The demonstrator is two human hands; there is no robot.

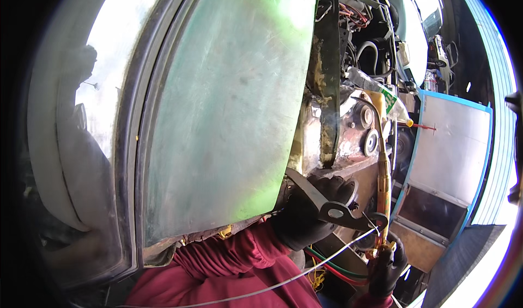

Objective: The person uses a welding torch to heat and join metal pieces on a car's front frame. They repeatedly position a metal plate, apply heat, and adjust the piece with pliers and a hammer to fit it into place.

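My right hand (388, 267), in a black glove, is closed around the valve end of a brass gas torch (383, 183). The torch stands lengthwise away from me, its thin curved neck over the rusty metal at the car's front. Green and red hoses (338, 267) run to its lower end. My left hand (305, 218), also gloved in black, is beside a flat dark metal bracket (339, 212) with holes; its fingers are dark and partly hidden behind the bracket. A thin pale wire (305, 275) crosses from the lower left to the bracket's end.
A green-grey sanded car panel (229, 106) fills the left, beside a windscreen with dark rubber trim (133, 144). Engine parts and hoses (368, 52) lie beyond. A clear plastic bottle (400, 109) with a yellow cap rests there. A blue-edged panel (447, 150) stands at right.
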